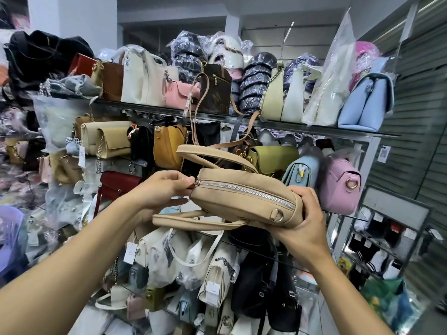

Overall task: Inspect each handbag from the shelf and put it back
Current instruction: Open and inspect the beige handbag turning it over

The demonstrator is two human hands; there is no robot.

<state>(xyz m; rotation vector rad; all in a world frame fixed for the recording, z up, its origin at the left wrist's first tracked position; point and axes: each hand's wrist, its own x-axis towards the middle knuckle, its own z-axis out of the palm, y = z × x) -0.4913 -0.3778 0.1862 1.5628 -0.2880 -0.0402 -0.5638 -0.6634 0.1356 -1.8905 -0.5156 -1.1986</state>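
Observation:
A tan suede handbag (244,201) with a silver zipper along its top and two flat handles is held in front of the shelves (314,128). My right hand (302,223) grips its right end from below, fingers curled round the corner. My left hand (162,189) pinches the zipper pull at the bag's left end between thumb and forefinger. The zipper looks closed along its whole length. One handle arches up behind the bag, the other hangs beneath it.
Glass shelves behind hold several handbags: a brown monogram bag (215,90), a light blue bag (365,105), a pink bag (341,187), a green bag (271,158). A sock rack (387,238) stands at right, a purple basket (9,228) at left.

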